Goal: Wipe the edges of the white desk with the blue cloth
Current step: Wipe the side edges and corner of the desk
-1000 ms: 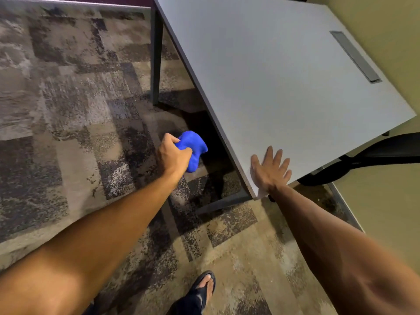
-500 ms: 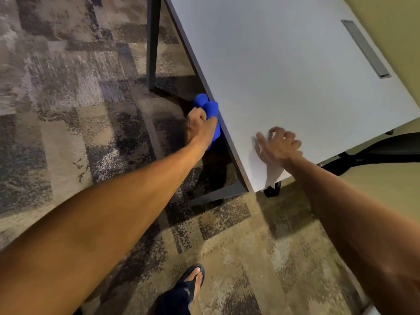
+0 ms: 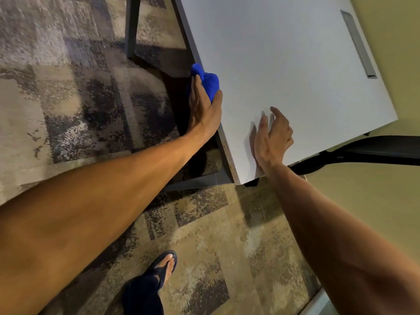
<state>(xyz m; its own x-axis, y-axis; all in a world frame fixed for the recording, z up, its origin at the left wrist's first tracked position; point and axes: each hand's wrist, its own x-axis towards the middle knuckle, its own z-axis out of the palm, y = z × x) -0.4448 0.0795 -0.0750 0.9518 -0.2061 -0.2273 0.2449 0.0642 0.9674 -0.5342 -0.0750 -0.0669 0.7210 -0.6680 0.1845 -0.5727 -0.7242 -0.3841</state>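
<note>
My left hand [image 3: 203,114], gripping the blue cloth [image 3: 208,84], has slid up-frame along the surface [image 3: 284,64] edge; right hand [image 3: 271,137] lifts, loosely curled, empty.

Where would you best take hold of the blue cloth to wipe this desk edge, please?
Grip the bunched blue cloth from the carpet side, as the left hand does: palm behind the wad, thumb over the top of the white desk. The cloth sits balled against the edge face, so squeezing from outside probably keeps it pressed there.
</note>
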